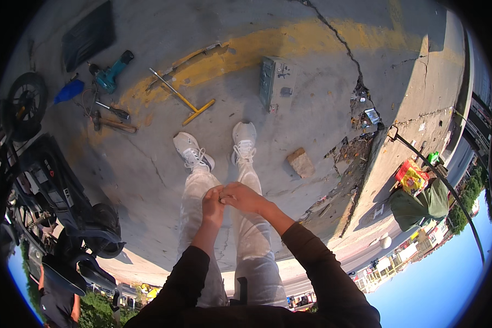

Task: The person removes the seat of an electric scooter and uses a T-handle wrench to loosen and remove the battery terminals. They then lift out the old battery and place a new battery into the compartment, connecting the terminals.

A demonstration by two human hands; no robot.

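Note:
My left hand (pixel 213 207) and my right hand (pixel 244 197) meet in front of my legs, fingertips pressed together. Something small and dark may sit between the fingers, but they hide it. Beyond my white shoes (pixel 244 141), a yellow T-handle wrench (pixel 182 98) lies on the concrete. To its left are a hammer (pixel 117 125) with a wooden handle, a screwdriver (pixel 117 110) and a teal cordless drill (pixel 110 76). A worn grey-green box (pixel 275 84) stands on the ground ahead, and a brick-like block (pixel 301 162) rests to the right of my feet.
A black scooter (pixel 61 184) and a wheel (pixel 26 100) take up the left side, with a person (pixel 59 299) behind. A black mat (pixel 89 37) lies far left. At right are broken pavement (pixel 354 151), a raised concrete edge (pixel 387 160), a green cloth (pixel 420 205) and a dark pole (pixel 438 170).

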